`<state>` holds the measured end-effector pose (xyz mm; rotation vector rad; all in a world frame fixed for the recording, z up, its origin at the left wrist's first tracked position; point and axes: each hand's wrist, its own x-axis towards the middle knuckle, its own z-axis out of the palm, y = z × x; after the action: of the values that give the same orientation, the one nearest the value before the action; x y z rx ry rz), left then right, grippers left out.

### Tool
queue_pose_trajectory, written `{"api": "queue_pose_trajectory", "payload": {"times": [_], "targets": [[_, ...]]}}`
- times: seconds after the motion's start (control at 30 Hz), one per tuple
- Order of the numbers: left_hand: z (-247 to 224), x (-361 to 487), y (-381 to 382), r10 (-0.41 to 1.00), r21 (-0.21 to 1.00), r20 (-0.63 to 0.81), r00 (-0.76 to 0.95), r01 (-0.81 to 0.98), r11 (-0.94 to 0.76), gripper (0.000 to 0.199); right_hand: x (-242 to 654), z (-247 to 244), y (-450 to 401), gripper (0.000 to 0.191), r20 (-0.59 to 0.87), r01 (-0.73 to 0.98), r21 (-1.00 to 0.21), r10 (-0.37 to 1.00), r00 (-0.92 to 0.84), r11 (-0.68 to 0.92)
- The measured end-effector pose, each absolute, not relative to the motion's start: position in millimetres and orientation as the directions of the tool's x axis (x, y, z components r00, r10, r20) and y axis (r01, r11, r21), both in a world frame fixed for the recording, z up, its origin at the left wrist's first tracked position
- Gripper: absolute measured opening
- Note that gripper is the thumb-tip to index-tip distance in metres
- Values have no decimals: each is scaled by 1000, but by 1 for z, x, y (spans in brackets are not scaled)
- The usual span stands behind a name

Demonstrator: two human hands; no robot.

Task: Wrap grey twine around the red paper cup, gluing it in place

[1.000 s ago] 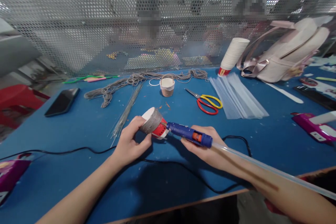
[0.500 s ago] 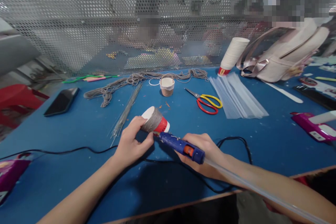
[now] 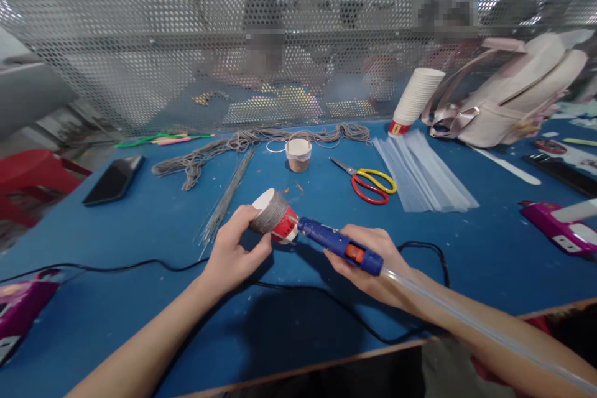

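Observation:
My left hand (image 3: 239,249) grips a paper cup (image 3: 273,214) tilted on its side, its open mouth facing up and left. Grey cord wraps the cup near the mouth, while red and white paper shows toward its base. In my right hand (image 3: 368,261) is a blue hot glue gun (image 3: 336,242) with a long clear glue stick (image 3: 448,305) running out of its back. The gun's nozzle is at the red part of the cup; whether it touches cannot be made out. Beyond the cup stands a small finished-looking cup (image 3: 298,161) with a brown lower part.
Scissors (image 3: 368,183), translucent strips (image 3: 429,180) and stacked paper cups (image 3: 417,96) lie to the right, before a backpack (image 3: 513,99). Grey cord (image 3: 200,158), thin wires (image 3: 228,199) and a phone (image 3: 114,180) are on the left. A black cable (image 3: 298,287) crosses the blue table.
My right hand has moved the glue gun slightly right, its nozzle passing from the cup's lower side to the red paper near its base. The left hand has barely moved.

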<state>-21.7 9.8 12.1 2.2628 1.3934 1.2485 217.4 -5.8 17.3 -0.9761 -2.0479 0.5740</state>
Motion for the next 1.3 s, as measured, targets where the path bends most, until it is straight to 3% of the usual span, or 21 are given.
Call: {"api": "queue_pose_trajectory", "payload": {"times": [0.13, 0.27, 0.47, 0.67, 0.73, 0.83, 1.0, 1.13, 1.3], "targets": [[10, -25, 11, 816, 595, 546, 188, 599, -536, 8, 228, 17, 3, 14, 528, 444, -606, 751, -397, 660], [10, -27, 12, 864, 656, 489, 123, 601, -457, 10, 241, 11, 16, 8, 537, 447, -438, 626, -565, 780], [10, -29, 14, 910, 740, 411, 44, 567, -362, 13, 247, 3, 21, 23, 195, 570, -197, 602, -775, 798], [8, -28, 13, 876, 679, 478, 59, 609, -411, 13, 248, 11, 20, 32, 25, 553, -164, 564, -825, 817], [9, -26, 11, 851, 624, 519, 77, 647, -439, 14, 244, 20, 22, 26, 78, 559, -169, 576, -813, 812], [11, -22, 8, 826, 566, 557, 92, 685, -458, 13, 227, 31, 26, 18, 309, 539, -143, 555, -773, 830], [11, -16, 3, 834, 569, 543, 96, 689, -449, 9, 185, 34, 29, 23, 588, 512, 32, 399, -704, 858], [10, -16, 2, 847, 590, 522, 101, 674, -444, 8, 170, 31, 31, 26, 641, 523, 121, 336, -690, 844], [10, -16, 2, 886, 623, 449, 116, 670, -403, 7, 170, 35, 33, 26, 638, 499, 98, 331, -696, 861]]}}
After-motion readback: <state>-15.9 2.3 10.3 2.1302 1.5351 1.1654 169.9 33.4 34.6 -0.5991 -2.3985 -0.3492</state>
